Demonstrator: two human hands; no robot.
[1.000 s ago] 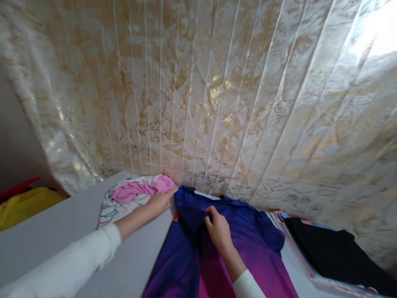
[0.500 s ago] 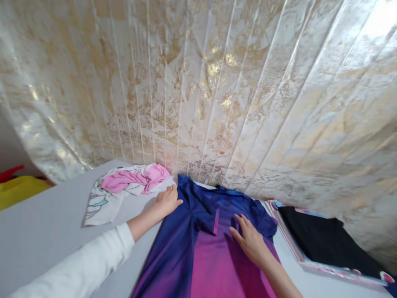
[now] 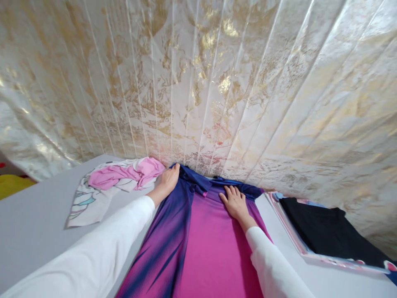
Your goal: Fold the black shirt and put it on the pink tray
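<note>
A blue-to-pink garment (image 3: 201, 244) lies spread on the grey table (image 3: 37, 231), its blue far end against the curtain. My left hand (image 3: 167, 182) rests on the garment's far left corner, fingers curled over the blue edge. My right hand (image 3: 235, 200) lies flat on the cloth near the blue collar end, fingers stretched out and slightly apart. Both arms wear white sleeves.
A white and pink crumpled garment (image 3: 111, 186) lies to the left of my left hand. At the right a black garment (image 3: 322, 231) lies on a stack of flat patterned pieces. A gold and white curtain (image 3: 217, 82) hangs close behind. Something yellow (image 3: 12, 184) shows at far left.
Both hands slid away from me to the garment's far end. The right hand went from pinching a fold to lying flat. More pink cloth now shows between my arms.
</note>
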